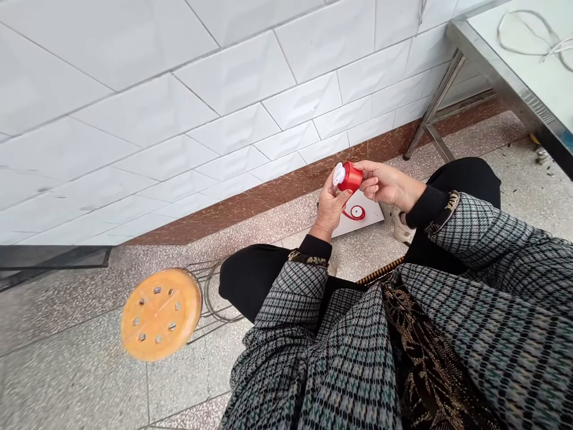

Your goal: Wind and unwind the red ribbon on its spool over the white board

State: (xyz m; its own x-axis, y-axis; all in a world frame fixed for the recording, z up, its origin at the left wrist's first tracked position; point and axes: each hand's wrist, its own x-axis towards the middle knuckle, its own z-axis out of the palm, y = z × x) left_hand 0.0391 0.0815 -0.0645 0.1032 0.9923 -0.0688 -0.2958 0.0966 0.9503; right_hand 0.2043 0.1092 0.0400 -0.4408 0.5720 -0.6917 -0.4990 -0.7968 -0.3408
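Observation:
Out in front of me, above my knees, is a red roll (pixel 350 178) with a white round end (pixel 339 174), which looks like a spool of red ribbon or tape. My left hand (pixel 330 206) grips it from the left and below, thumb across its lower side. From the right, my right hand (pixel 381 182) has its fingertips closed against the roll's edge. Below both hands lies a white board or box (pixel 369 222) on the floor, bearing a red curl (pixel 357 212) with a white centre; whether the curl is printed or real, I cannot tell.
At left stands a stool with an orange round seat (pixel 161 313) and thin metal legs. A white tiled wall (pixel 233 128) runs along the front. On the upper right, a metal-edged table (pixel 514 65) carries a loose white cable (pixel 548 51). Speckled floor tiles (pixel 89 382) lie around me.

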